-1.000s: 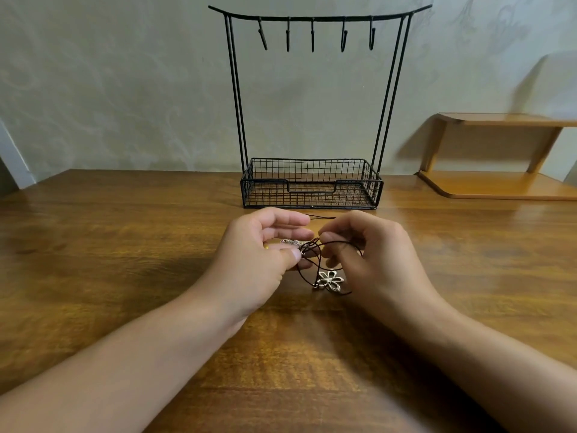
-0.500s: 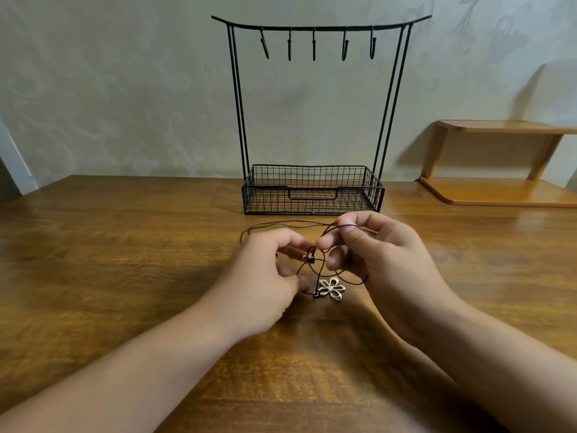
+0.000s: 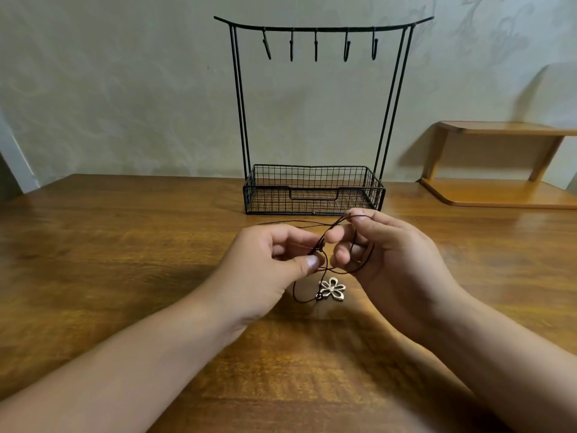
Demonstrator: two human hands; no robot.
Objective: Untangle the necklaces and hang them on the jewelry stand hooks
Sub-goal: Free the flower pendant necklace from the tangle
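Observation:
A thin dark cord necklace (image 3: 299, 221) with a silver flower pendant (image 3: 333, 288) lies tangled between my hands over the wooden table. My left hand (image 3: 268, 267) pinches the cord near a knot with thumb and forefinger. My right hand (image 3: 390, 260) pinches a loop of the same cord higher up, and more cord wraps round its fingers. The pendant rests on the table just below both hands. Behind them stands the black wire jewelry stand (image 3: 242, 120), its several hooks (image 3: 316, 45) all bare. Whether there is more than one necklace I cannot tell.
The stand's wire basket base (image 3: 313, 207) sits just beyond my hands, with cord trailing in front of it. A low wooden shelf (image 3: 499, 189) stands at the back right against the pale wall. The wooden table (image 3: 125, 245) spreads out to the left.
My hands have drawn apart and my right hand has lifted a loop of cord upward. The pendant has slid out from between my hands and now lies in plain sight.

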